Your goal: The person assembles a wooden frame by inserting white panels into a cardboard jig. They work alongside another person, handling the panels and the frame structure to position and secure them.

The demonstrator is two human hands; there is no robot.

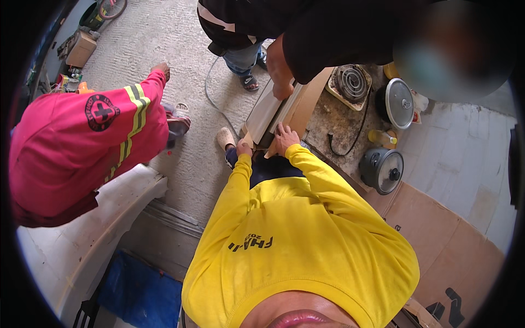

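Note:
A long open cardboard box (304, 105) lies lengthwise in front of me, with light grey flat panels (266, 111) inside it. My left hand (244, 148) is closed on a cardboard flap at the near left corner of the box. On the near right, my right hand (285, 139) grips the box's cardboard edge, its fingers bent over it. Between my hands the near end of the box shows a dark gap. A co-worker in dark clothes leans over from the far side, one hand (283, 89) reaching down onto the panels.
Right of the box, a stained worktop (340, 128) bears a coil hot plate (351, 82), a lidded pot (399, 104) and a rice cooker (383, 168). Another person in a red jacket (82, 142) bends at the left. A cable (208, 82) crosses the rough floor.

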